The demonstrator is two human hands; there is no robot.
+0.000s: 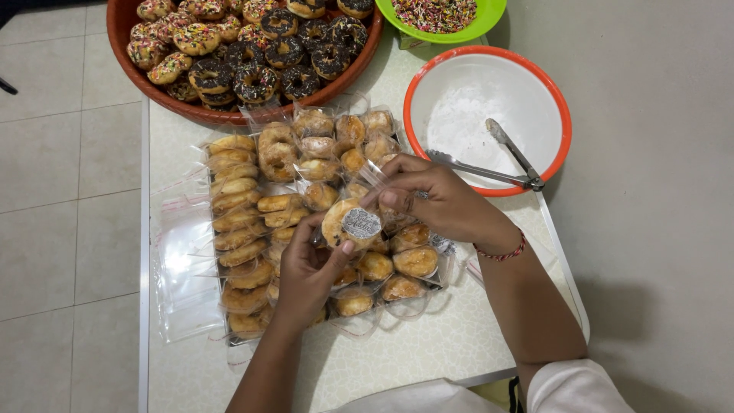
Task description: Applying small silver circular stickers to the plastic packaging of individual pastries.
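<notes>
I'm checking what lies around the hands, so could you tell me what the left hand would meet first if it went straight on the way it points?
The left hand points up and right, already holding the bagged doughnut. Beyond it, the right hand would probably come first, though depth is unclear.

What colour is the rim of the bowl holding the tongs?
Orange, around a white inside; the bowl shows best in the head view.

A single head-worn view looks almost straight down on a small table (459,344) from close above; the wearer's forearms enter from the bottom edge; the tabletop fills the middle of the frame; tiled floor (69,191) shows at the left, grey floor at the right.
</notes>
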